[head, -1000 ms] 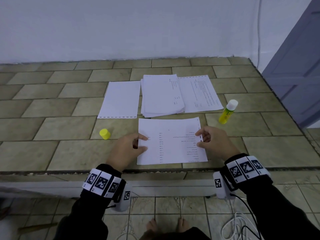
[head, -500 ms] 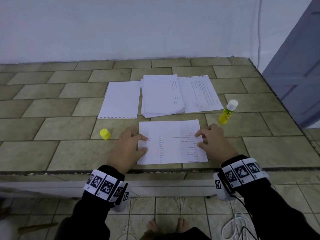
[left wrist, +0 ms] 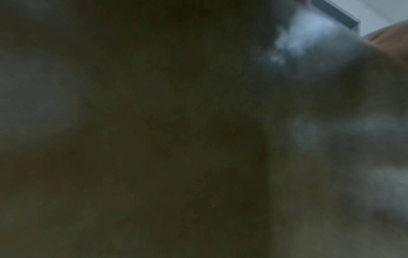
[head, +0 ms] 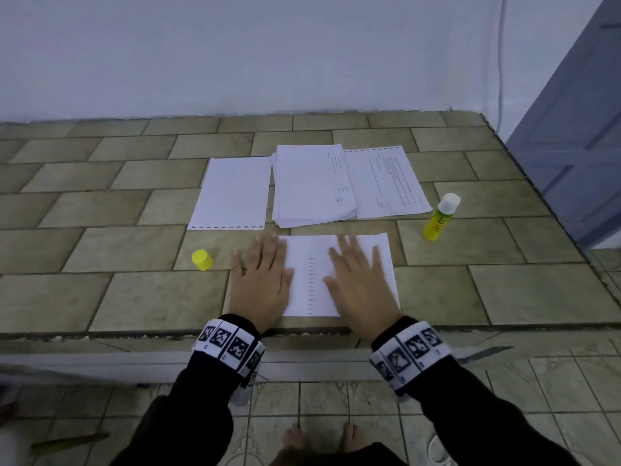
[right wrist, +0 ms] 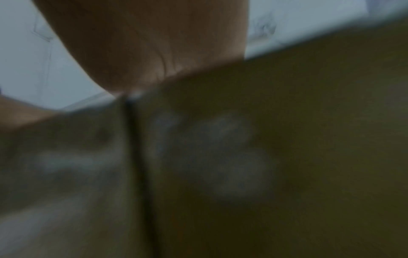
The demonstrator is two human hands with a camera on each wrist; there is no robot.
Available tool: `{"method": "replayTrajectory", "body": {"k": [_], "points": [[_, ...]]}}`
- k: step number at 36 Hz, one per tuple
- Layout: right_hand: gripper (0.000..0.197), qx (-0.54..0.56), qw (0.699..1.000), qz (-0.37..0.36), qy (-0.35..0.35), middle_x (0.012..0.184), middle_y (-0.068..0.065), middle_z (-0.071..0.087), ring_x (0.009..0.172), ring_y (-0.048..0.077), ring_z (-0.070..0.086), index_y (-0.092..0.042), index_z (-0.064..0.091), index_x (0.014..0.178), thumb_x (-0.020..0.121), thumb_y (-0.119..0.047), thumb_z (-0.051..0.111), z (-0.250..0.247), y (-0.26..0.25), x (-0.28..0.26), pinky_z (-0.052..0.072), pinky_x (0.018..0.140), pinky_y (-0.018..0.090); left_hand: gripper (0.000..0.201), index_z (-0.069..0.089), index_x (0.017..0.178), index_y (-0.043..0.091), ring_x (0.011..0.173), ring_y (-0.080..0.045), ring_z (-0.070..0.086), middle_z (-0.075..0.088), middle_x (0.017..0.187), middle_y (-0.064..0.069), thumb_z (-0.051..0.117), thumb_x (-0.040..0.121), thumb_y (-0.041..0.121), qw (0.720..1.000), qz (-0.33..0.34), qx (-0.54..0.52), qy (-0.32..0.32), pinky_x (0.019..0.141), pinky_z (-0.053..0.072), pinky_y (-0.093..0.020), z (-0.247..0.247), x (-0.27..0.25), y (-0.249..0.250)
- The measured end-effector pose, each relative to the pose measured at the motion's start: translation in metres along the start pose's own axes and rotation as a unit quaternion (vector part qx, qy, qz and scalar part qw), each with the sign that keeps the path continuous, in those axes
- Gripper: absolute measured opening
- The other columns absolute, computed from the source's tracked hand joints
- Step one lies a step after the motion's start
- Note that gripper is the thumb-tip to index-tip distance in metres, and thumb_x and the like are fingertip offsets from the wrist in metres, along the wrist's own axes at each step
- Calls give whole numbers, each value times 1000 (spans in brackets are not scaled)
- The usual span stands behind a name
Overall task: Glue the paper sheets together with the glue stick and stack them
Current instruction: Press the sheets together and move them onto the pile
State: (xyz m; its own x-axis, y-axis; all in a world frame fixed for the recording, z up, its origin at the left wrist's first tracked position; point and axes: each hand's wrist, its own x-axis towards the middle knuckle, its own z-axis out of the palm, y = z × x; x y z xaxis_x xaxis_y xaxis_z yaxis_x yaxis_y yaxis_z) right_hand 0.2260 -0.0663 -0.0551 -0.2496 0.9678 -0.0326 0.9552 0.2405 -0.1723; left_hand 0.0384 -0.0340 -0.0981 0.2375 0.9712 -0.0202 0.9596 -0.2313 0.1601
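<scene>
A printed paper sheet (head: 311,264) lies near the front edge of the tiled counter. My left hand (head: 260,277) presses flat on its left part, fingers straight. My right hand (head: 359,280) lies flat on its right part, fingers spread. The yellow glue stick (head: 441,217) with a white top stands upright to the right of the sheet, untouched. Its yellow cap (head: 202,260) sits left of my left hand. Behind lie a paper stack (head: 311,186), a blank sheet (head: 233,193) and a printed sheet (head: 389,183). Both wrist views are dark and blurred.
The tiled counter (head: 100,264) runs to a white wall at the back. Its front edge drops off just under my wrists. A blue-grey door (head: 578,129) stands at the right. Bare feet and a floor of patterned tiles show below.
Both hands went from pinching the sheet's side edges with curled fingers to lying flat on top of it, and moved inward toward its middle.
</scene>
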Motion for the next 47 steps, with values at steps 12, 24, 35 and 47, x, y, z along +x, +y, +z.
{"method": "replayTrajectory", "body": {"k": [12,24,35,47], "points": [[88,-5,999,45,-18,163,-2,-2,150,14,-4,-20,5,155,82,-66,-10,33,14,20,-13,114,51,64,40,149,10,146,-36,28,33,158,-10,17,98,42,999,6,-2,33,112,21,-67,8,2,-1],[92,-16,983,182,18,162,8,7,150,23,1,-9,12,153,84,-66,-8,18,54,4,-13,111,58,61,46,145,8,142,-37,36,40,154,-11,23,98,40,998,8,5,55,108,28,-68,10,2,0],[77,-6,998,-66,-20,161,4,15,149,16,10,-10,23,152,94,-57,3,41,-17,25,-9,114,57,61,45,146,9,142,-36,36,39,154,-11,21,100,40,998,14,15,65,108,30,-67,13,3,-3],[91,-14,994,107,-24,163,-3,-4,148,8,-7,-16,-2,155,80,-67,-10,19,74,-5,-12,116,53,70,31,153,13,150,-32,18,23,162,-5,8,97,46,999,3,-11,48,116,14,-63,9,1,-1]]}}
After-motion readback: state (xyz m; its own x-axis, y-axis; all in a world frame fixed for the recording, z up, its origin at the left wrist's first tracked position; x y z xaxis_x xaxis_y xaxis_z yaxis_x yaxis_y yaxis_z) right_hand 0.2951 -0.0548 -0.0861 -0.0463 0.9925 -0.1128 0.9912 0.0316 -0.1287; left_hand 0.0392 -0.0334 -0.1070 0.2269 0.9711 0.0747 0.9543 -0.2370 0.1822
